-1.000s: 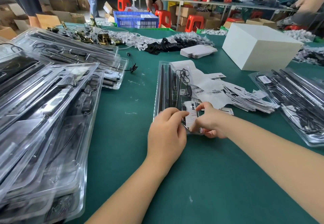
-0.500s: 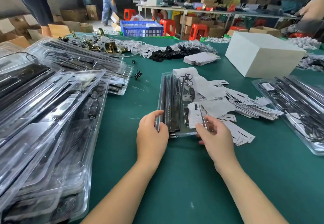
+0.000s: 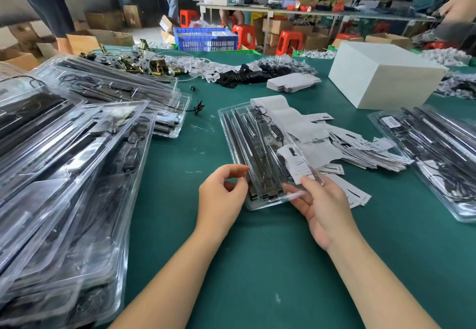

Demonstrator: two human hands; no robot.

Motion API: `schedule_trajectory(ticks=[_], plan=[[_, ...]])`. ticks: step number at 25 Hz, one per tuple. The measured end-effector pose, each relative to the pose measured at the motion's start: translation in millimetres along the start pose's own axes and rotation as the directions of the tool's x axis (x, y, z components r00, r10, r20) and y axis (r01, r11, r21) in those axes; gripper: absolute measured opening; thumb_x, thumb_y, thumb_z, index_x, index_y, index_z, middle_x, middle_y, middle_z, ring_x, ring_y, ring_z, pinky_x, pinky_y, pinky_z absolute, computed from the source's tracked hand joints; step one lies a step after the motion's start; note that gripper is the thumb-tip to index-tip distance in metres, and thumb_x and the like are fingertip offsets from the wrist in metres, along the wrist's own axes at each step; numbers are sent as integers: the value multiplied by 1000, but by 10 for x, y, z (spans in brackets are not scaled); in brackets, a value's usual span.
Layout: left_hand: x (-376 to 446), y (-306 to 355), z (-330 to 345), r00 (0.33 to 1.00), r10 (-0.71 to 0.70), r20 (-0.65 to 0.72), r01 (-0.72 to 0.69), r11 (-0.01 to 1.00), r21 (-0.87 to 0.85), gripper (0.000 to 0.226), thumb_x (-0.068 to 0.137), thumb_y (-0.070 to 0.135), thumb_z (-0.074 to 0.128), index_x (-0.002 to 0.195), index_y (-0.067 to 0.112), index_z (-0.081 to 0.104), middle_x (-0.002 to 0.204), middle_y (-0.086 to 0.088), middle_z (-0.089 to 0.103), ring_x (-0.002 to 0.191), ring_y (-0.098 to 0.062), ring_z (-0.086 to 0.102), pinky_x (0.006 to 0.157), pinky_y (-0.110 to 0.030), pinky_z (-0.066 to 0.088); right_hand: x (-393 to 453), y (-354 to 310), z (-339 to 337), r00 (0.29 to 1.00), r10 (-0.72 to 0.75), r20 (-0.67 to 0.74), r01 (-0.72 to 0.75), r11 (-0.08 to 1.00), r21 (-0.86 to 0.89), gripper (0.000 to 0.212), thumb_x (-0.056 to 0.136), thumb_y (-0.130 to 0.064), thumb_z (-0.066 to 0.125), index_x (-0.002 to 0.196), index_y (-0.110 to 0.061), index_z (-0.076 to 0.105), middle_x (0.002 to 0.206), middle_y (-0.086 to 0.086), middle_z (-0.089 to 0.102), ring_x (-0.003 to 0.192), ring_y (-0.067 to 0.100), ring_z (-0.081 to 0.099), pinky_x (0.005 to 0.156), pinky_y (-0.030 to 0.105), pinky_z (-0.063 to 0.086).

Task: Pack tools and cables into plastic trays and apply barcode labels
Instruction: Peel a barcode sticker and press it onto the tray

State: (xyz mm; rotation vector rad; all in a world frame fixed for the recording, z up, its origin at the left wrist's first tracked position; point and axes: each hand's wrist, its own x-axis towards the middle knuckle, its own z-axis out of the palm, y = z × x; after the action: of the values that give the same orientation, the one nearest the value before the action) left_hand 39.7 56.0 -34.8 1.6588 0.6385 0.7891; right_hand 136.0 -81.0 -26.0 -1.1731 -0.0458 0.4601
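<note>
The green counter (image 3: 257, 264) carries everything. On its left lies a big heap of packed trays (image 3: 64, 174), clear plastic over dark tools, overlapping one another. A white box (image 3: 386, 76) stands at the far right, and just in front of it a second pile (image 3: 438, 153) of filled trays runs along the right edge. In the middle lies one tray (image 3: 247, 145), long, clear, with dark bars set lengthwise in its grooves and a coiled cable (image 3: 261, 115) near its far end. Its near right side is lifted off the counter. Beside it on the right spreads a heap of labels (image 3: 360, 148), white with barcodes, some under the tray's edge. The right hand (image 3: 322, 205) grips the tray's near right corner, thumb on top, fingers beneath. The left hand (image 3: 221, 194) sits at the near left edge, its fingers curled with the tips at the rim; whether they pinch it I cannot tell.
</note>
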Motion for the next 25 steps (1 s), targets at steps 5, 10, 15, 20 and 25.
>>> schedule_trajectory(ticks=[5,10,15,20,25], plan=[[-47,13,4,996,-3,86,4,1000,-8,29,85,11,60,92,38,69,82,14,67,68,1,57,57,-10,42,-78,-128,61,965,-260,-18,260,965,-16,37,92,2,55,117,-25,63,93,2,75,79,21,72,68,27,58],[-15,58,-11,994,-41,101,65,968,-244,26,91,11,57,102,33,67,102,13,69,91,-8,67,71,-22,54,-222,-437,-26,721,-679,141,668,625,-404,46,94,-1,53,135,-20,55,110,1,72,89,20,71,79,33,58],[18,127,1,986,-158,47,160,847,-507,20,99,30,46,112,33,61,110,7,69,97,-11,68,71,-23,54,-174,-997,-203,316,-773,550,757,-144,-637,42,91,2,50,132,-10,56,80,-3,65,66,11,52,66,10,43],[67,143,-13,937,-348,17,234,592,-771,62,94,62,29,146,29,28,119,3,55,102,-19,64,72,-32,57,-25,-1081,-497,33,-411,911,709,-633,-311,39,96,8,40,129,-1,58,128,13,61,115,22,60,101,37,46],[79,96,-12,843,-535,61,346,452,-822,34,93,43,55,119,24,44,121,-11,51,100,-24,56,59,-28,56,23,-682,-990,296,-354,887,789,-433,-436,44,92,0,42,131,-16,51,130,8,60,118,25,61,101,41,45]])
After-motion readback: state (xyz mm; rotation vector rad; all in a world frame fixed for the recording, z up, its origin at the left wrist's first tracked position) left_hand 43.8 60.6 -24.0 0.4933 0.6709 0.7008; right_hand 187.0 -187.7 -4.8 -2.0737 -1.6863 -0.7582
